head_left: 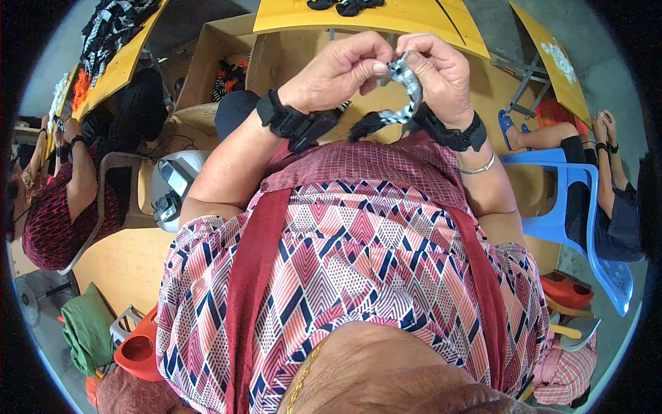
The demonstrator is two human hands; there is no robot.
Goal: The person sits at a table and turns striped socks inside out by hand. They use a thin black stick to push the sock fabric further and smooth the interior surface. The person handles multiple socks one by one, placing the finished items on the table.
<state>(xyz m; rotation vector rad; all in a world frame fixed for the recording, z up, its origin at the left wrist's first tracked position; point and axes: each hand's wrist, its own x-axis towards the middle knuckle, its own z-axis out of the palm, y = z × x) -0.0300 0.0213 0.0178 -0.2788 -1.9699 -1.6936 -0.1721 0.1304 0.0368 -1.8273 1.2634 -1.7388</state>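
In front of my chest I hold a narrow black-and-white patterned fabric strip [412, 88]. It curves down and to the left, ending in a fuzzy black tuft [369, 125]. My right hand [441, 76] is closed, its thumb and fingers pinching the upper part of the strip. Close beside it, my left hand [341, 67] is also closed, with thumb and fingertips pressed together at the strip's top end. Whatever small detail lies between the fingertips is hidden. Both wrists wear black straps with dark devices.
Ahead is a yellow table [441, 31] with black pieces on it. A cardboard box [207, 65] holding black, white and orange pieces stands ahead left. At left, a person sits by another yellow table [127, 62] piled with strips. Another person sits at right near a blue chair [576, 179].
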